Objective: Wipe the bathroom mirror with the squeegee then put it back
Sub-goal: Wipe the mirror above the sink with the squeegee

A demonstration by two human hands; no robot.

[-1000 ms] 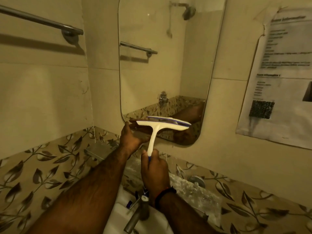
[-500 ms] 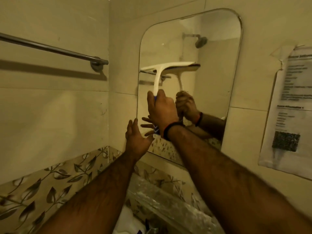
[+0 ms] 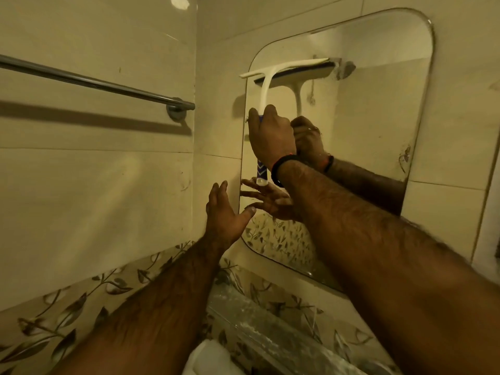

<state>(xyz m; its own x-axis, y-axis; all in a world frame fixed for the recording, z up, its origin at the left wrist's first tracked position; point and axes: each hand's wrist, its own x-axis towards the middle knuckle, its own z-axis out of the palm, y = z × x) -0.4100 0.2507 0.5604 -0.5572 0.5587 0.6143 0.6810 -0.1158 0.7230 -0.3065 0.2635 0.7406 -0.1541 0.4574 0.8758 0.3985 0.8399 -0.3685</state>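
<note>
A rounded wall mirror [image 3: 378,131] hangs on the tiled wall ahead. My right hand [image 3: 270,136] grips the blue-and-white handle of a white squeegee [image 3: 266,85]. Its blade lies flat against the glass near the mirror's top left corner, with one end past the mirror's left edge. My left hand [image 3: 224,215] is held up with fingers spread, its fingertips at the mirror's lower left edge. Both hands and the squeegee show again as reflections in the glass.
A chrome towel bar [image 3: 94,82] runs along the left wall. Below the mirror a glass shelf [image 3: 270,328] juts out over the white basin [image 3: 208,358]. A leaf-pattern tile band [image 3: 81,304] crosses the lower walls.
My right hand has lifted the squeegee from below the mirror up to its top left corner and set the blade on the glass. My left hand rose to the mirror's lower left edge.
</note>
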